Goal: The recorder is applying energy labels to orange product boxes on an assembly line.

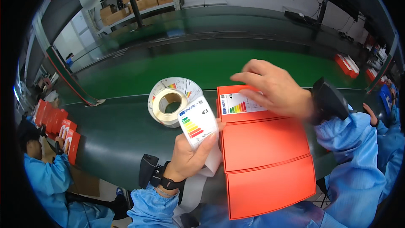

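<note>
My left hand (190, 154) holds up a strip of white label backing (197, 124) with a coloured-bar sticker on it, coming off a label roll (169, 101) that stands on the dark table. My right hand (273, 88) lies flat on the top one of three overlapping orange boxes (263, 143), its fingers pressing beside a coloured-bar sticker (238, 104) stuck to that box. The used backing paper hangs down below my left wrist.
A green conveyor belt (202, 65) runs behind the table. At the left a person in blue (46, 177) handles orange boxes (55, 122). Another blue sleeve (386, 131) shows at the right. Shelves with cardboard cartons (139, 0) stand at the back.
</note>
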